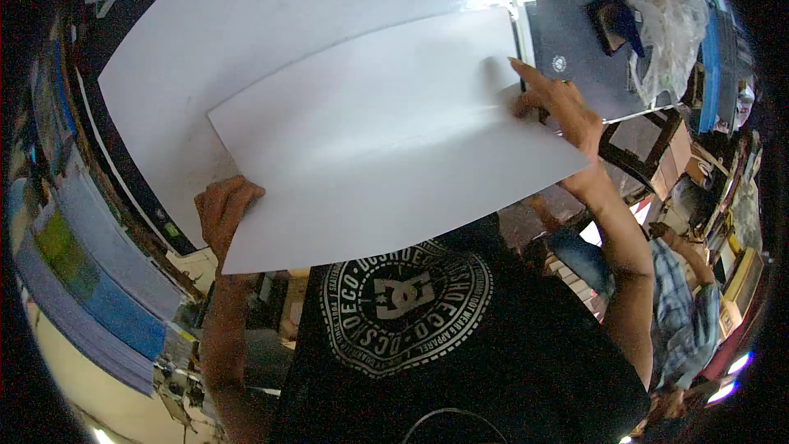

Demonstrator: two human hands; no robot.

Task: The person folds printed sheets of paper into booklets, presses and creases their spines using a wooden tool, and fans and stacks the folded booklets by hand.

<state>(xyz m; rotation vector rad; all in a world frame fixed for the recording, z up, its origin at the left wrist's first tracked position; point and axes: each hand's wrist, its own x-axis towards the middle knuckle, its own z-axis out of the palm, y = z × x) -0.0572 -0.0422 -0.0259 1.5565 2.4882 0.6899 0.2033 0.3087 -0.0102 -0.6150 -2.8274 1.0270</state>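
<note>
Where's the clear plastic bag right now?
In the head view, the clear plastic bag lies at upper right on the dark table, beyond the right hand.

The sheet I hold is plain white, unmarked, with a soft grey shadow along its middle fold. The larger board beneath it is the same blank white. The table beyond is dark navy, with a clear, whitish plastic bag lying on it. My T-shirt is black with a round white emblem printed on the chest. To my left, stacked sheets show bands of blue, pale violet and green. A person nearby wears a blue-and-white checked shirt.
</note>
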